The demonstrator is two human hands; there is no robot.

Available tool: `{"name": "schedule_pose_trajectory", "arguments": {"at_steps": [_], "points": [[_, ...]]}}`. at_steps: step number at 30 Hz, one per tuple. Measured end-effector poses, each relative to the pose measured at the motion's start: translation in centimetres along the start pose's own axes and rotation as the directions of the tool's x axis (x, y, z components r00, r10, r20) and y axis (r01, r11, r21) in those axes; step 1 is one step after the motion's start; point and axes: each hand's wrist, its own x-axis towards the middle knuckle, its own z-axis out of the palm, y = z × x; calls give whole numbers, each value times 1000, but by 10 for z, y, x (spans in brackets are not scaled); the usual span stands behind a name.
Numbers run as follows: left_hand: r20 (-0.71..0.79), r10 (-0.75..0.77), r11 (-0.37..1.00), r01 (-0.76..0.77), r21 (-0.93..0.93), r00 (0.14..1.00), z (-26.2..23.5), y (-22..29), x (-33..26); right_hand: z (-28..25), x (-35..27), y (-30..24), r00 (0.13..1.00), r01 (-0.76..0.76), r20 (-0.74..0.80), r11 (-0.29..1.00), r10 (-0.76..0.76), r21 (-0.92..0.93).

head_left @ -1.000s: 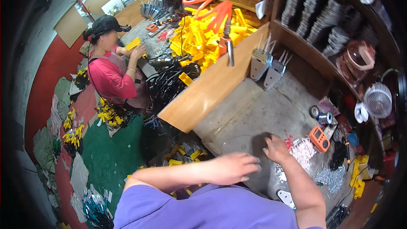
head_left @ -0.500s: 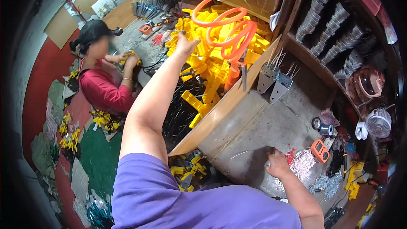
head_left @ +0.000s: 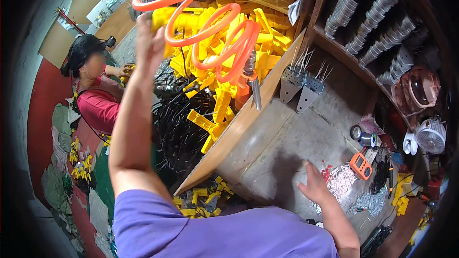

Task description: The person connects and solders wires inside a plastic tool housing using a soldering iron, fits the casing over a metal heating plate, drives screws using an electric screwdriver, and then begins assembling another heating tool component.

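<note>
My left hand (head_left: 149,43) is raised at the far left edge of a heap of yellow plastic parts (head_left: 267,33). Its fingers are smeared by motion, and they seem closed on a yellow plastic part (head_left: 165,18), also blurred. An orange coiled air hose (head_left: 205,31) hangs just right of that hand, ending in a metal-tipped tool (head_left: 253,79) by the wooden divider. Over the grey bench top (head_left: 253,162), my right hand (head_left: 315,185) is open, thumb and fingers apart, holding nothing. Beside it lie small red pieces (head_left: 326,172) and a pile of small white pieces (head_left: 342,184).
A wooden divider board (head_left: 239,124) separates heap and bench. Two perforated metal holders (head_left: 299,91) with wires stand against it. An orange digital meter (head_left: 361,166), solder spools (head_left: 367,139) and a small fan (head_left: 430,136) sit right. A co-worker (head_left: 98,95) works at left.
My left hand has swung left and away over the heap, now with a blurred yellow part at it. My right hand's fingers have spread. The whole view has shifted slightly.
</note>
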Motion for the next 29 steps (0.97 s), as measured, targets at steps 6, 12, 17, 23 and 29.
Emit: {"name": "schedule_pose_trajectory", "arguments": {"at_steps": [6, 12, 17, 23, 29], "points": [[170, -318, 928, 270, 257, 933, -43, 104, -112, -72, -20, -83, 899, 368, -354, 884, -259, 287], [762, -424, 868, -19, 496, 489, 44, 94, -166, -102, -1, -160, 862, 361, 54, 685, -504, 634], [722, -365, 877, -42, 478, 587, 24, 56, -135, -86, -6, -153, 800, 278, 308, 773, -515, 570], [374, -518, 456, -122, 881, 770, -40, -6, -103, -72, -35, -91, 999, -36, 24, 587, 28, 808], [523, -469, 439, -326, 837, 712, -28, -18, -91, -58, -45, -60, 993, -97, 40, 566, 112, 819]]}}
